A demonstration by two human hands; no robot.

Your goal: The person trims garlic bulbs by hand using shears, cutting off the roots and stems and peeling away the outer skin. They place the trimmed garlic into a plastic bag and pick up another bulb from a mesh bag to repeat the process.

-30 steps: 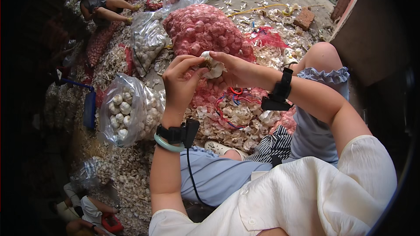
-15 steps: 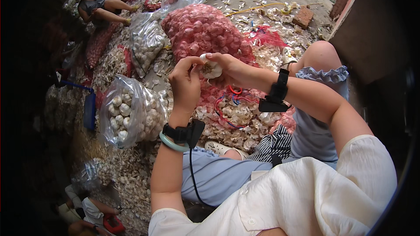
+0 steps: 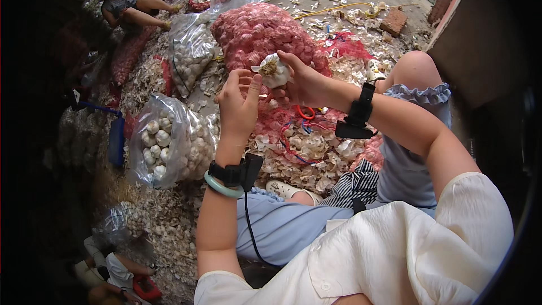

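A white garlic bulb (image 3: pixel 275 74) with loose papery skin and a tan, stringy root end facing me is gripped by my right hand (image 3: pixel 305 82), thumb on top and fingers beneath. Close on its left, my left hand (image 3: pixel 238 104) has its thumb raised and its fingers loosely bent, with a gap between them. Whether its fingertips touch the flap of skin is hard to tell. Right behind the bulb stands a full red mesh sack of garlic (image 3: pixel 262 34). A clear plastic bag (image 3: pixel 195 141) of cleaned white bulbs sits to the left of my left forearm.
Garlic skins (image 3: pixel 322 169) cover the ground by my feet, with red netting and a red ring (image 3: pixel 305 113) among them. Another filled clear bag (image 3: pixel 191 51), a blue long-handled dustpan (image 3: pixel 116 141) and a brick (image 3: pixel 393 22) lie around. A seated person (image 3: pixel 127 5) is far left.
The bulb has tilted so its root end shows more, with skin now flaring at its side. My left fingers have loosened from their pinch at the bulb and drawn slightly away.
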